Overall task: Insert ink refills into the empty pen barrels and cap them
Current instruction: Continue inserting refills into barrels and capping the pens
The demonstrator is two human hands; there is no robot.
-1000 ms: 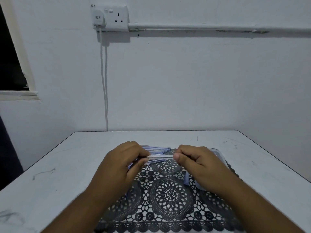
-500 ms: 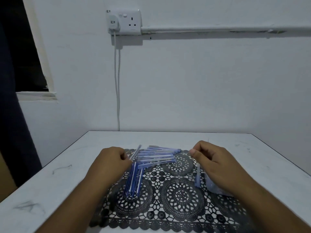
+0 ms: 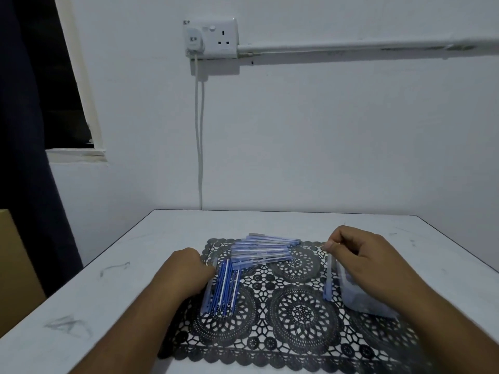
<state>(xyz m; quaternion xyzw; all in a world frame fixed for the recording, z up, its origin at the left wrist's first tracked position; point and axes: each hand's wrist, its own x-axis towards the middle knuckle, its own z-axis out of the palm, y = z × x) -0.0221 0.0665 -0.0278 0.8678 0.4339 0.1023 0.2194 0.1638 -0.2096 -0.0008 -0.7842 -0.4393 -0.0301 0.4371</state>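
Note:
A black lace mat (image 3: pixel 294 314) lies on the white table (image 3: pixel 135 265). Several pens (image 3: pixel 263 249) are piled crosswise at its far edge. A bundle of blue ink refills (image 3: pixel 225 287) lies lengthwise at the mat's left. Just left of them is a clear pen (image 3: pixel 208 291), and my left hand (image 3: pixel 186 273) grips its upper end with curled fingers. My right hand (image 3: pixel 359 256) hovers over a clear plastic box (image 3: pixel 370 303), fingers curled, thumb against forefinger, with nothing visible in it. One more pen (image 3: pixel 328 279) lies along the box's left side.
A wall with a socket (image 3: pixel 213 39) and a hanging white cable (image 3: pixel 199 136) stands behind the table. At the far left are a dark curtain (image 3: pixel 27 157) and a brown box (image 3: pixel 16 265). The table's left edge runs diagonally near my left forearm.
My hands have parted after working one pen together. The left hand has lowered that pen beside the refills. The right hand has drawn back to the right, over the box.

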